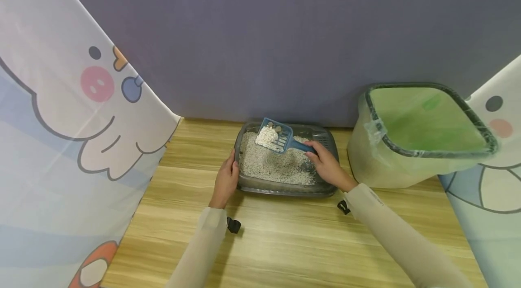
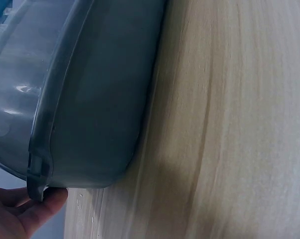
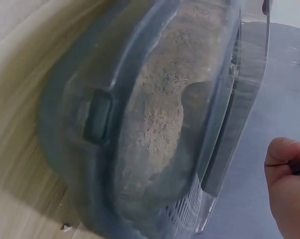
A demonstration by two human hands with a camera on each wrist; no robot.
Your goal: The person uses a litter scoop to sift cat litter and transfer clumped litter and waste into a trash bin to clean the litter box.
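Note:
A grey translucent litter box (image 1: 285,187) on the wooden table holds pale granular litter (image 1: 260,168). My right hand (image 1: 327,167) grips the handle of a blue slotted litter scoop (image 1: 300,145), raised over the box. Pale litter (image 1: 266,135) and a few brownish lumps (image 1: 278,129) lie in the scoop's head. At the box's left end, my left hand (image 1: 226,180) holds the rim; in the left wrist view its fingers (image 2: 43,209) lie under the rim's lip. The right wrist view shows the right hand's thumb (image 3: 281,152) on the scoop's handle, with most of the scoop out of frame.
A tall bin (image 1: 378,161) with a pale green liner and dark rim stands right of the box. A grey-purple panel (image 1: 260,44) rises behind, and cartoon-printed sheets (image 1: 49,143) flank the table (image 1: 285,252). Black straps (image 1: 234,225) hang at the wrists.

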